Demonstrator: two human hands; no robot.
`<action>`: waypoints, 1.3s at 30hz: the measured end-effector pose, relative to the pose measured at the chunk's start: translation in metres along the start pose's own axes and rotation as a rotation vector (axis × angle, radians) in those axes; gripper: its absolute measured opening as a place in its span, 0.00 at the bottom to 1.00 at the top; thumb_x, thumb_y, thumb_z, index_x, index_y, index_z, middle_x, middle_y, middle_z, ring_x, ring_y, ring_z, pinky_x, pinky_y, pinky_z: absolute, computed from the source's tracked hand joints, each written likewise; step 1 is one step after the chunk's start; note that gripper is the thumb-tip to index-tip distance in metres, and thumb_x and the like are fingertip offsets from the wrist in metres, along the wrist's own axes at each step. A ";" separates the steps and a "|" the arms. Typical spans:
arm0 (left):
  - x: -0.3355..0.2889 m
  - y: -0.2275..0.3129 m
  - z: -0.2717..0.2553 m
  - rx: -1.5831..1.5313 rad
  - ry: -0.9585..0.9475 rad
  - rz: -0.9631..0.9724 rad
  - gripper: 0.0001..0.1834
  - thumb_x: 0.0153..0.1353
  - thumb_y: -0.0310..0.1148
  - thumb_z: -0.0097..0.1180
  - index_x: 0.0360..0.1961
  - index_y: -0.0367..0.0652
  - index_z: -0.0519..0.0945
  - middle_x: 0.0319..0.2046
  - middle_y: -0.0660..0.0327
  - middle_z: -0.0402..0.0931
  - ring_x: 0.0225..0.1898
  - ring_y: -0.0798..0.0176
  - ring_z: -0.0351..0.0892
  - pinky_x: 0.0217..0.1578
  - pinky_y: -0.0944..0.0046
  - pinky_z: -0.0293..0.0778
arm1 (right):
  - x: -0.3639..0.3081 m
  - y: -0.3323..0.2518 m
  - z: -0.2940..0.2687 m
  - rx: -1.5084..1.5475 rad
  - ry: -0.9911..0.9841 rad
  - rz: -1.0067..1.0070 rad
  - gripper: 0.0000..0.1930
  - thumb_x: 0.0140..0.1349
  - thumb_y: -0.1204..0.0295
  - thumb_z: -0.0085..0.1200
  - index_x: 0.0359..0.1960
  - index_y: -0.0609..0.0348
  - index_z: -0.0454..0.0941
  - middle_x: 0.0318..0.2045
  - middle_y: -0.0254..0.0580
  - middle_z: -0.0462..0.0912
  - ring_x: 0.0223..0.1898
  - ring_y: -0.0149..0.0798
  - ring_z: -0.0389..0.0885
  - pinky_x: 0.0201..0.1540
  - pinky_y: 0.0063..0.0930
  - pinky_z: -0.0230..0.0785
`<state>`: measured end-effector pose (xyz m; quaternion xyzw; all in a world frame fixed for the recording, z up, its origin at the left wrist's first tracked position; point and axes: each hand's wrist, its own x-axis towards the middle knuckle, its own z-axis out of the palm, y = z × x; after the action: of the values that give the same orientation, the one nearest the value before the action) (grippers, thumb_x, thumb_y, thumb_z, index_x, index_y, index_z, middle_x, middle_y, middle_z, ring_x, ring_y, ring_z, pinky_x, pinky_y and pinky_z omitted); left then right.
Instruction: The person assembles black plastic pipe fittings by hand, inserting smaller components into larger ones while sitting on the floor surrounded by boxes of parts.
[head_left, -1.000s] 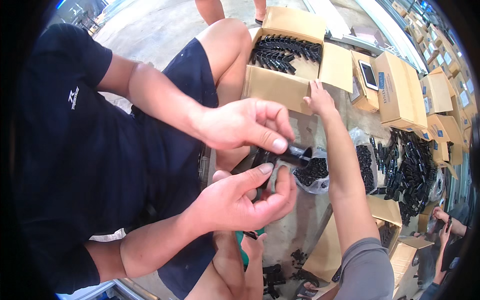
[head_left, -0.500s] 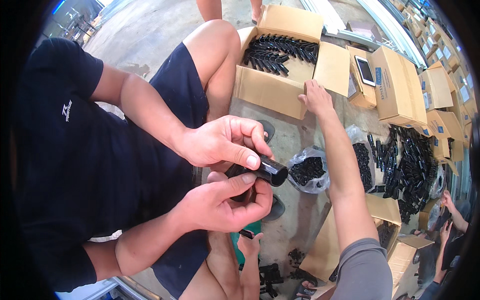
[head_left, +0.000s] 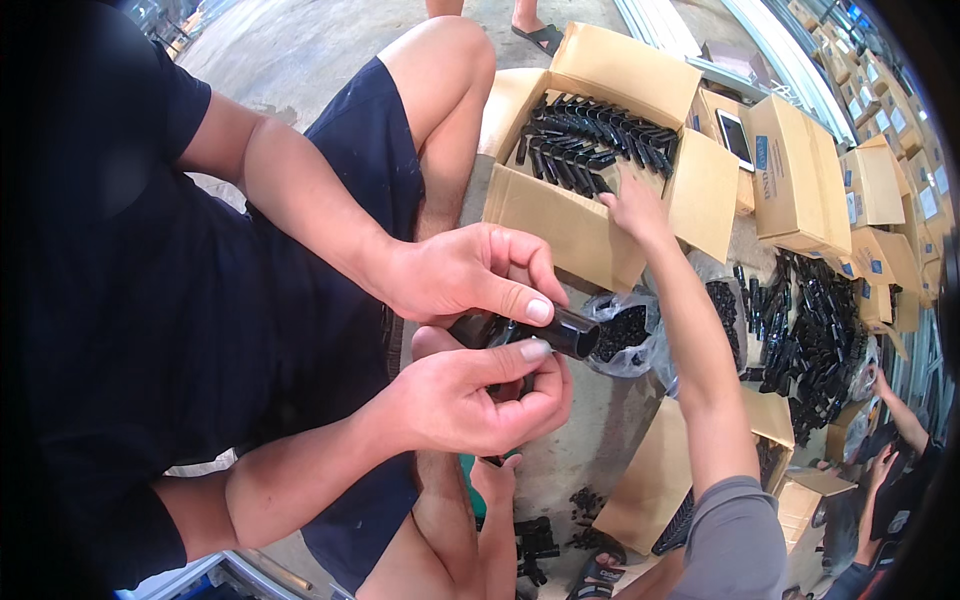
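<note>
Both my hands are closed around a short glossy black tube [head_left: 574,332], its open round end toward the right of the view. My left hand [head_left: 475,275], the upper one, lays its thumb along the tube's top side with fingers curled behind. My right hand [head_left: 480,395], the lower one, pinches it from the other side with thumb and bent fingers. The tube's other end is hidden by my hands. Beyond them, a co-worker's hand [head_left: 640,205] reaches into an open carton [head_left: 565,225] of black tube-shaped parts [head_left: 570,150] in rows.
Clear bags [head_left: 625,335] of small black pieces stand on the floor. A heap of black parts [head_left: 810,330] lies further right. Cartons [head_left: 800,185] stand along the right, with a phone [head_left: 735,140] on one. The co-worker's other hand [head_left: 495,478] is below mine.
My hands and the tube have shifted slightly right in the view. The co-worker's hand has gone from the carton's flap to the parts inside, and the carton appears further right.
</note>
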<state>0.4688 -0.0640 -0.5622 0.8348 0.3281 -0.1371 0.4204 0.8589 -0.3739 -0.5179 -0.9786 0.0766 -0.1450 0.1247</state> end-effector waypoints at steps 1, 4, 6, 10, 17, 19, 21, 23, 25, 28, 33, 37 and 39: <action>0.000 -0.002 0.002 0.010 -0.008 0.005 0.21 0.36 0.38 0.77 0.28 0.41 0.77 0.26 0.56 0.80 0.30 0.49 0.79 0.33 0.53 0.73 | 0.006 0.006 0.000 0.069 -0.133 0.096 0.19 0.63 0.59 0.56 0.46 0.64 0.81 0.40 0.60 0.84 0.48 0.55 0.82 0.52 0.45 0.72; 0.004 -0.013 0.004 0.055 0.050 0.037 0.22 0.34 0.36 0.79 0.27 0.42 0.77 0.23 0.59 0.78 0.27 0.51 0.79 0.33 0.54 0.73 | 0.019 -0.012 0.001 0.259 -0.369 0.295 0.18 0.61 0.63 0.57 0.47 0.64 0.81 0.44 0.59 0.83 0.50 0.55 0.81 0.54 0.44 0.71; 0.001 -0.018 0.004 0.070 0.082 0.060 0.23 0.33 0.36 0.80 0.26 0.43 0.76 0.22 0.59 0.79 0.27 0.52 0.79 0.33 0.54 0.73 | 0.009 -0.026 -0.003 0.284 -0.315 0.380 0.16 0.60 0.66 0.58 0.46 0.63 0.81 0.47 0.57 0.82 0.51 0.54 0.80 0.55 0.44 0.70; 0.002 -0.022 0.008 0.089 0.066 0.054 0.23 0.33 0.37 0.80 0.26 0.43 0.77 0.23 0.58 0.80 0.28 0.51 0.80 0.34 0.54 0.74 | -0.027 -0.005 -0.026 0.233 0.082 0.255 0.14 0.61 0.66 0.56 0.44 0.63 0.78 0.41 0.57 0.83 0.46 0.57 0.80 0.53 0.45 0.70; 0.006 -0.028 0.007 0.165 0.035 -0.018 0.23 0.34 0.39 0.80 0.26 0.42 0.77 0.26 0.57 0.81 0.31 0.51 0.81 0.36 0.53 0.75 | -0.141 -0.006 -0.137 1.139 0.049 0.218 0.07 0.71 0.74 0.46 0.46 0.61 0.72 0.43 0.45 0.82 0.41 0.40 0.83 0.45 0.31 0.74; 0.006 -0.030 0.002 0.209 -0.006 -0.026 0.24 0.36 0.41 0.80 0.29 0.43 0.77 0.29 0.55 0.82 0.33 0.51 0.81 0.37 0.52 0.75 | -0.186 -0.023 -0.186 1.533 -0.102 0.323 0.07 0.73 0.70 0.44 0.49 0.56 0.69 0.47 0.45 0.80 0.40 0.39 0.82 0.45 0.34 0.75; 0.012 -0.033 0.000 0.238 -0.054 0.091 0.26 0.37 0.40 0.79 0.33 0.41 0.76 0.31 0.57 0.81 0.35 0.51 0.81 0.39 0.53 0.74 | -0.233 -0.028 -0.218 1.803 -0.286 0.433 0.09 0.74 0.63 0.45 0.49 0.50 0.66 0.48 0.41 0.79 0.39 0.40 0.81 0.46 0.38 0.75; 0.026 -0.062 -0.004 0.188 -0.190 0.224 0.29 0.41 0.40 0.77 0.40 0.39 0.74 0.36 0.57 0.80 0.39 0.53 0.79 0.41 0.55 0.74 | -0.283 -0.031 -0.241 1.805 -0.358 0.500 0.09 0.74 0.63 0.45 0.49 0.49 0.66 0.44 0.37 0.79 0.39 0.38 0.80 0.46 0.36 0.74; 0.018 -0.071 -0.018 0.047 -0.386 0.289 0.30 0.47 0.40 0.72 0.47 0.37 0.72 0.42 0.57 0.78 0.42 0.57 0.77 0.44 0.58 0.73 | -0.319 -0.033 -0.257 1.847 -0.444 0.581 0.09 0.74 0.66 0.44 0.52 0.48 0.67 0.38 0.31 0.77 0.38 0.30 0.77 0.44 0.30 0.74; -0.057 -0.013 -0.041 -0.148 -0.732 0.233 0.29 0.55 0.40 0.67 0.52 0.35 0.70 0.45 0.57 0.76 0.44 0.61 0.75 0.46 0.60 0.72 | -0.378 -0.020 -0.284 1.732 -0.534 0.666 0.09 0.74 0.64 0.44 0.52 0.47 0.68 0.35 0.28 0.74 0.35 0.27 0.75 0.40 0.25 0.71; -0.173 0.055 -0.122 -0.390 -1.205 0.218 0.27 0.64 0.40 0.61 0.58 0.35 0.69 0.48 0.56 0.76 0.47 0.66 0.76 0.48 0.63 0.73 | -0.425 -0.062 -0.358 1.544 -0.635 0.598 0.10 0.75 0.62 0.43 0.49 0.48 0.72 0.28 0.27 0.68 0.25 0.24 0.65 0.28 0.20 0.59; -0.244 0.088 -0.188 -0.434 -1.224 0.311 0.27 0.64 0.42 0.62 0.56 0.35 0.73 0.51 0.57 0.76 0.48 0.68 0.76 0.50 0.66 0.73 | -0.447 -0.097 -0.411 1.399 -0.808 0.410 0.11 0.74 0.60 0.43 0.48 0.49 0.72 0.26 0.25 0.67 0.24 0.22 0.62 0.28 0.17 0.56; -0.265 0.089 -0.212 -0.441 -1.165 0.362 0.25 0.63 0.43 0.63 0.53 0.36 0.76 0.48 0.59 0.78 0.46 0.69 0.76 0.49 0.67 0.73 | -0.455 -0.116 -0.431 1.370 -0.847 0.315 0.11 0.73 0.59 0.45 0.47 0.50 0.72 0.29 0.25 0.69 0.27 0.21 0.66 0.30 0.18 0.61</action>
<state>0.3200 -0.0497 -0.2450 0.5596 -0.0793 -0.4239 0.7077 0.3112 -0.2735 -0.2080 -0.6351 0.0541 0.2413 0.7318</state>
